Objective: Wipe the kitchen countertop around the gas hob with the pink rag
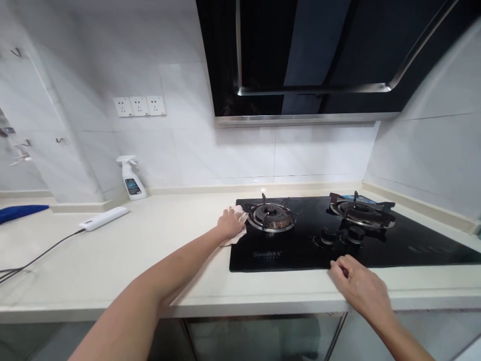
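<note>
My left hand (230, 223) reaches across the counter and presses a pale pink cloth (240, 226) against the far left corner of the black glass gas hob (293, 250), beside the left burner (271, 216). Its fingers are closed on the cloth. My right hand (356, 283) rests on the counter at the hob's front edge, below the two knobs (340, 235). Its fingers are curled, with nothing visible in them. The right burner (361, 209) sits at the back right.
A white spray bottle (130, 178) stands by the wall. A white power strip (104, 218) with a dark cord lies on the cream counter (124, 260), a blue object (20, 211) at far left. A black range hood (319, 55) hangs above the hob. Wall sockets (139, 106) are at the back.
</note>
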